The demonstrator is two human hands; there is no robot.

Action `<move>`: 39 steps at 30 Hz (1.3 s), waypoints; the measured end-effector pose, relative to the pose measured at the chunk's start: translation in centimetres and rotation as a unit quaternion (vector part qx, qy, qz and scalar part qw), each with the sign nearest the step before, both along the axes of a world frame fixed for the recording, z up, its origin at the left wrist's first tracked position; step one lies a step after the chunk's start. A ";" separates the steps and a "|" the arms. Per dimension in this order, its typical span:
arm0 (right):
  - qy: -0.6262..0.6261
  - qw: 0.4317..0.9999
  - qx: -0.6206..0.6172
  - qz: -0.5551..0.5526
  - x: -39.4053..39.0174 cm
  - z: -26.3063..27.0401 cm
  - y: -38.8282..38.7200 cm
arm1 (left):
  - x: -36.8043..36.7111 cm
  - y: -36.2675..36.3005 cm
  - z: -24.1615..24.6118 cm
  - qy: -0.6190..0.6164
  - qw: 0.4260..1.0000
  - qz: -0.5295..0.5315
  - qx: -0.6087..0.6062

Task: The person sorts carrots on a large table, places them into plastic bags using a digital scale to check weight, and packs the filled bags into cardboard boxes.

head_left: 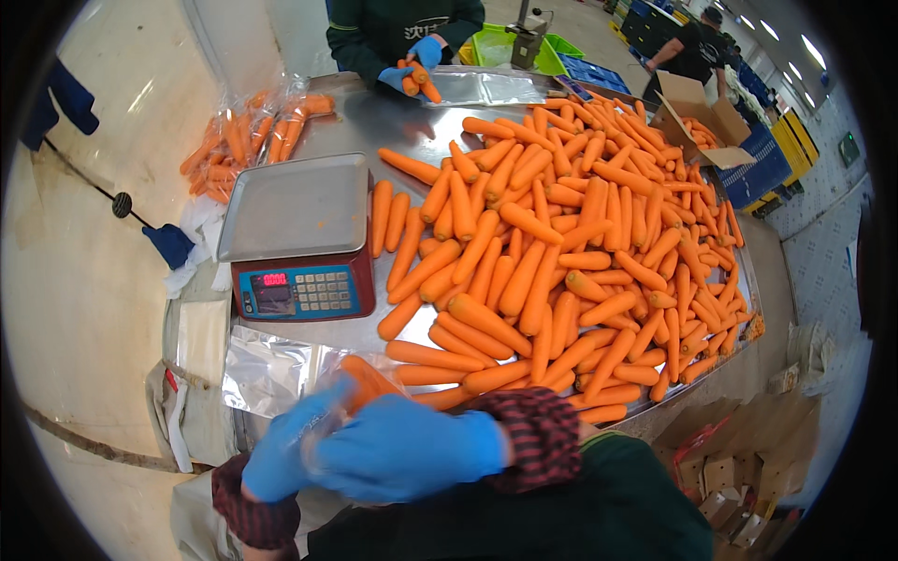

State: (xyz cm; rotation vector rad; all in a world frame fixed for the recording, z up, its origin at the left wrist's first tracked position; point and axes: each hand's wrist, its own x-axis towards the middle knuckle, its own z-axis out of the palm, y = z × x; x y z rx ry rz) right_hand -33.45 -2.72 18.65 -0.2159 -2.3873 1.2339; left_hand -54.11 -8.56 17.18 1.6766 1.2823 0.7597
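Note:
Just in front of my body, both of my blue-gloved hands come together, blurred by motion. My left hand [284, 442] grips a clear plastic bag of carrots [368, 384] from the left. Closed on the same bag near its gathered end, my right hand [414, 449] hides much of it. The orange carrots in the bag point away from me. Flat clear plastic bags [270, 365] lie on the metal table just beyond my left hand. A large pile of loose carrots [533, 280] spreads to the right and ahead.
A digital scale [302, 287] with a bare metal pan [295, 203] stands left. Behind it are filled carrot bags [235, 140]. Across the table a co-worker's gloved hands [414, 63] hold carrots. Cardboard boxes stand at the far right [701, 119] and lower right [744, 449].

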 end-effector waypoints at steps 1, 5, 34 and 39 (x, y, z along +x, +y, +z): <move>0.033 0.997 0.050 -0.051 -1.0 -0.6 0.2 | -0.1 0.7 -1.2 -0.004 1.000 0.012 0.007; 0.165 0.961 0.053 -0.215 -0.9 -4.0 2.9 | 1.0 4.7 -2.2 -0.230 0.946 0.215 -0.074; -0.320 0.799 0.142 -0.489 12.5 -19.4 5.8 | 10.3 11.5 -22.3 -0.088 0.979 0.154 0.096; -0.315 0.830 0.090 -0.452 12.8 -20.4 8.2 | 11.3 15.2 -22.4 -0.079 0.994 0.063 0.045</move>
